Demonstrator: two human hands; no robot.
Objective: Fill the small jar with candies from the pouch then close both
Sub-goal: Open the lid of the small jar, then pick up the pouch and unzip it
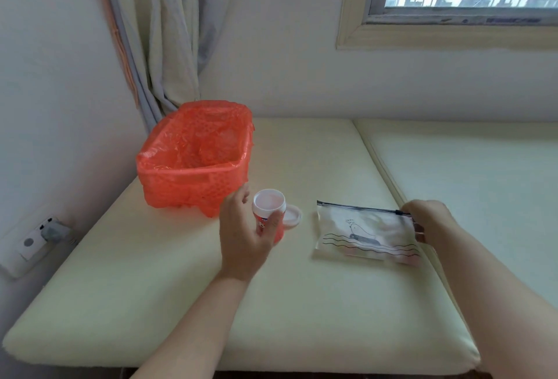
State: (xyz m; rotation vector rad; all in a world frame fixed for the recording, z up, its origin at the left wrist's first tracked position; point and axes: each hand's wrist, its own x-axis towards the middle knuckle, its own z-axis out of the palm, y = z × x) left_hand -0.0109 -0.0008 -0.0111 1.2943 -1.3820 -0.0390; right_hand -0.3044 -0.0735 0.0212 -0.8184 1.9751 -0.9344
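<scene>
Jar point(269, 211): glossy plastic. Pouch point(367, 235): frosted translucent plastic. Basket liner point(193, 164): thin crinkled plastic. Cushion point(181, 303): smooth matt.

Jars: one jar point(269, 211)
Lids: one lid point(292, 217)
Pouches: one pouch point(366, 233)
Baskets: one basket point(193, 164)
Hands: two, left hand point(244, 233), right hand point(430, 221)

Basket point(193, 164) back left on cushion point(169, 288) — jar point(269, 212) before it, lid point(292, 216) beside, pouch point(367, 233) right.

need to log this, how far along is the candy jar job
Done: the lid is off, lying beside the jar. In hand: left hand holds the open jar; right hand grips the pouch at its zipper end. Left: filling, closing both.
</scene>
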